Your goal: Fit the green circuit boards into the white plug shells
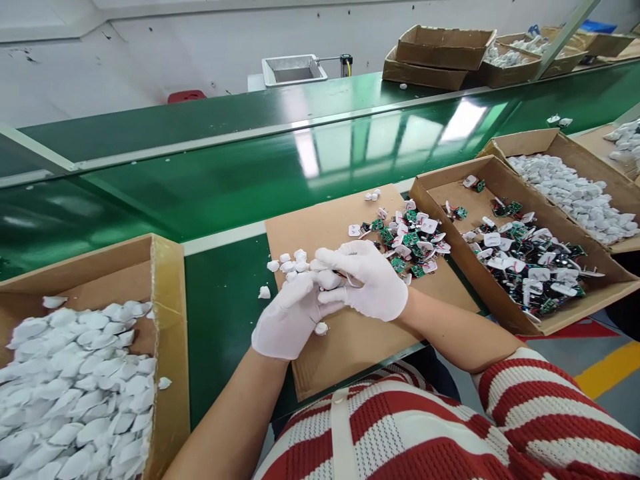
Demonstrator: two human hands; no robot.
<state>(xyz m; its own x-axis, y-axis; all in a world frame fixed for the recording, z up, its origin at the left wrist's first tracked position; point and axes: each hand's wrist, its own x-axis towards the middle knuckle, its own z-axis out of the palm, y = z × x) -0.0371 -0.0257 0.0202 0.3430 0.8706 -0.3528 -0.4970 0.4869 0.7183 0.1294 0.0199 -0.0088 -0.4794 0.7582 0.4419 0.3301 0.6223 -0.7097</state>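
Observation:
My left hand (286,321) and my right hand (371,283), both in white gloves, meet over a cardboard sheet. Between their fingers is a white rounded plastic piece (329,279), partly covered by the gloves. A thin dark wire seems to show at its right side, by my right fingers. Just beyond my left fingers lie several small white pieces (289,265), and another small white piece (321,329) rests below the hands. A pile of green circuit boards with white covers and wires (411,238) spreads to the right of my right hand.
At left stands a cardboard box (170,347) of white plastic shells (75,387). To the right, a cardboard box (595,305) holds more wired circuit boards, with a box of white parts (575,193) behind it. A metal tray (295,70) and stacked boxes (440,57) stand farther back.

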